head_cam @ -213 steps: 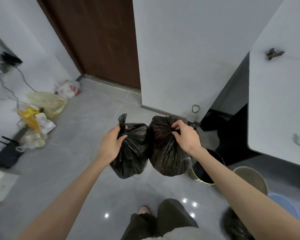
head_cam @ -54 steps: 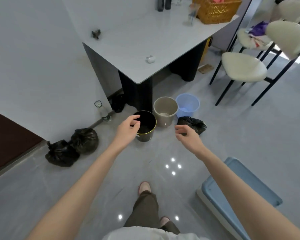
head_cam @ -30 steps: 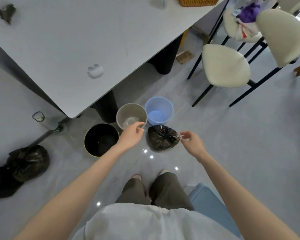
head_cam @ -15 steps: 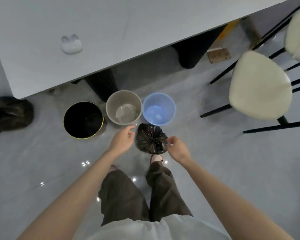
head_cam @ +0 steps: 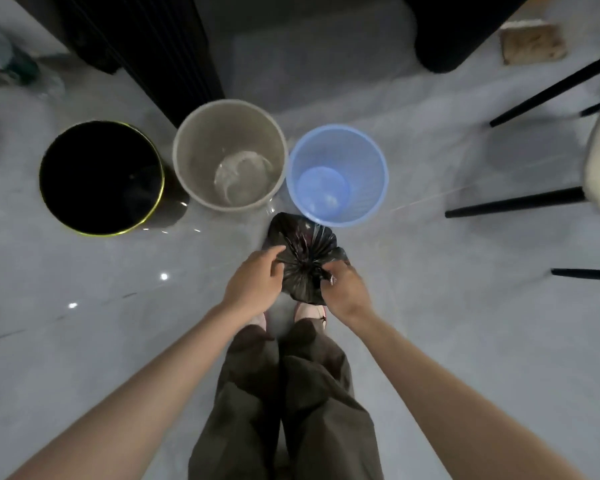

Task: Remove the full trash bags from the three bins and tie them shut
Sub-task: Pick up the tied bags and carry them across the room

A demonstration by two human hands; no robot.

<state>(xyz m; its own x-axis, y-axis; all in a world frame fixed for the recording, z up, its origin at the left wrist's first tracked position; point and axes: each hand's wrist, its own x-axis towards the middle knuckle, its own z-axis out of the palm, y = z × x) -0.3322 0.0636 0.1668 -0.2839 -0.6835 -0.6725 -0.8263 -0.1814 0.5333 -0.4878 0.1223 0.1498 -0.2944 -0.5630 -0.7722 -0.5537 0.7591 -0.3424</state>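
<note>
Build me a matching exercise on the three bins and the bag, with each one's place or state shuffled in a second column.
Things:
1. black bin
2. grey bin
3. blue bin
4. black trash bag

Places or states:
a. middle of the row
b. gripped by the left hand and right hand
c. right end of the row
d. left end of the row

Pairs: 1-d, 2-a, 3-c, 4-b.
</note>
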